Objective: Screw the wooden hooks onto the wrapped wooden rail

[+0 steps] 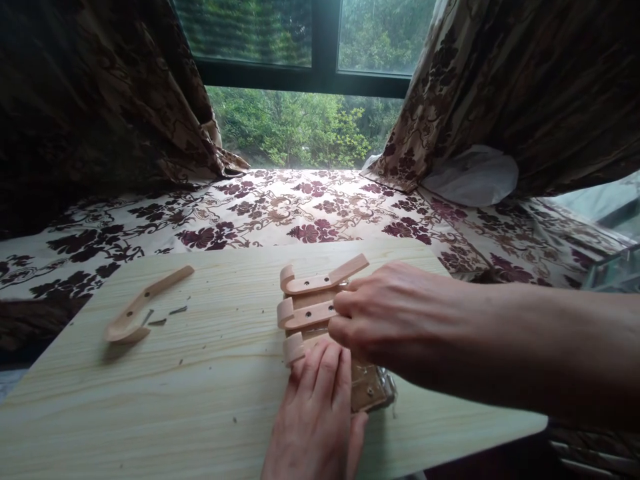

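Three curved wooden hooks lie side by side across a brown board (367,392) with clear plastic film at its end. The far hook (320,283) and the middle hook (305,316) each show two dark screw holes. My left hand (320,393) is closed over the near hook (293,348), fingers together on top and thumb at the board's side. Just above it, my right hand (370,307) is closed in a fist over the right part of the middle and near hooks. Whatever its fingers hold is hidden.
A loose wooden hook (150,297) lies at the left of the pale table (150,413), with several small screws (159,323) beside it. Dark specks dot the tabletop. Floral cloth (280,207) covers the window ledge behind, where a white plastic bag (473,175) rests at right.
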`<state>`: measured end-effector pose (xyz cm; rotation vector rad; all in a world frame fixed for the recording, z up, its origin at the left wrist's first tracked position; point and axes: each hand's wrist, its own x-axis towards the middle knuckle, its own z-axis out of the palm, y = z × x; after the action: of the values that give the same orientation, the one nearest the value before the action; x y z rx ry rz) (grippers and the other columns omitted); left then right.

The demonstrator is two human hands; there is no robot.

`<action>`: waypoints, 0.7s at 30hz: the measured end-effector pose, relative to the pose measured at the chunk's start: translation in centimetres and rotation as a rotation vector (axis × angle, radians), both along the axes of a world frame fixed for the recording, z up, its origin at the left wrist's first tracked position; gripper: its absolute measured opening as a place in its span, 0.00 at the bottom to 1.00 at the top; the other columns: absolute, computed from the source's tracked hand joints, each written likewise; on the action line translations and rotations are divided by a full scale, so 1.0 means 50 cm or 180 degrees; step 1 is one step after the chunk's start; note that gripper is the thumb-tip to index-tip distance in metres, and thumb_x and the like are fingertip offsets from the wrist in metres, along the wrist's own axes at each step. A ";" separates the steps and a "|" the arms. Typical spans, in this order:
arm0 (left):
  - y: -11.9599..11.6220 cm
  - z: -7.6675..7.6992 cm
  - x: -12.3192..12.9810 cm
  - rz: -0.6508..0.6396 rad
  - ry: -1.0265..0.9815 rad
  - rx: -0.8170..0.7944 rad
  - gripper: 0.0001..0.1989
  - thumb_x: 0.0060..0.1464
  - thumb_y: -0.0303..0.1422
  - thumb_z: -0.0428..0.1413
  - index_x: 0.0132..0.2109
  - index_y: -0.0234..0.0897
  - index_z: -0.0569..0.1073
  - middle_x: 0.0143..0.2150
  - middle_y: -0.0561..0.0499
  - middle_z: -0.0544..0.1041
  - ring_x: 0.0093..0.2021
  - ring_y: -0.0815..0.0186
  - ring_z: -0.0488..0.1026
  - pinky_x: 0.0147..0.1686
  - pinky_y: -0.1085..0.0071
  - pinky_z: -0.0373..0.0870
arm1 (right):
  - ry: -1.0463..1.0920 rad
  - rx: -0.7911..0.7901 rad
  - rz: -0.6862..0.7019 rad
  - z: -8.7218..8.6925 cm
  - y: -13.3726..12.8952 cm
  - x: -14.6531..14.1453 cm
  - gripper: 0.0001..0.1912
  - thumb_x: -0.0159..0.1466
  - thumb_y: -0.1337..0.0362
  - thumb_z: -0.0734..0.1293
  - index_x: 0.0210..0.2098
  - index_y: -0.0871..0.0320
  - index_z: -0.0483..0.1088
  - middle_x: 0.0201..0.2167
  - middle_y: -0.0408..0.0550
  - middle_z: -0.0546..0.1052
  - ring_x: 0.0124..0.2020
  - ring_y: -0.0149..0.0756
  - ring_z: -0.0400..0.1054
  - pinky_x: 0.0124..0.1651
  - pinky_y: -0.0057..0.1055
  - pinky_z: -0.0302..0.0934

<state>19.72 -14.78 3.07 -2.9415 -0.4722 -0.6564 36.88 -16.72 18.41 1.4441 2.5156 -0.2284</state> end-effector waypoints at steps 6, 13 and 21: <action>0.000 0.001 0.006 -0.0031 -0.0113 0.0096 0.23 0.55 0.34 0.49 0.56 0.27 0.65 0.56 0.39 0.69 0.58 0.55 0.64 0.51 0.60 0.68 | -0.0158 0.0215 -0.0638 -0.012 0.001 0.002 0.07 0.61 0.71 0.63 0.26 0.60 0.68 0.18 0.42 0.68 0.17 0.28 0.48 0.21 0.31 0.41; -0.009 0.015 -0.002 -0.0060 -0.0162 0.0348 0.22 0.55 0.32 0.48 0.55 0.26 0.66 0.56 0.38 0.69 0.57 0.53 0.65 0.48 0.61 0.71 | 0.0174 0.0165 -0.1384 -0.010 -0.049 0.074 0.13 0.61 0.62 0.62 0.21 0.57 0.65 0.17 0.40 0.67 0.16 0.27 0.52 0.19 0.28 0.43; -0.009 0.001 0.001 -0.0277 -0.0397 0.0131 0.15 0.57 0.27 0.47 0.49 0.32 0.72 0.48 0.47 0.77 0.46 0.61 0.75 0.44 0.68 0.74 | 0.2438 0.0572 -0.2665 -0.179 -0.140 0.121 0.08 0.62 0.59 0.64 0.39 0.54 0.64 0.29 0.41 0.73 0.30 0.30 0.66 0.31 0.24 0.61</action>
<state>19.77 -15.23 3.12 -2.9079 -0.3377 -0.8531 42.94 -23.72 9.49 2.8584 2.2318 -0.8427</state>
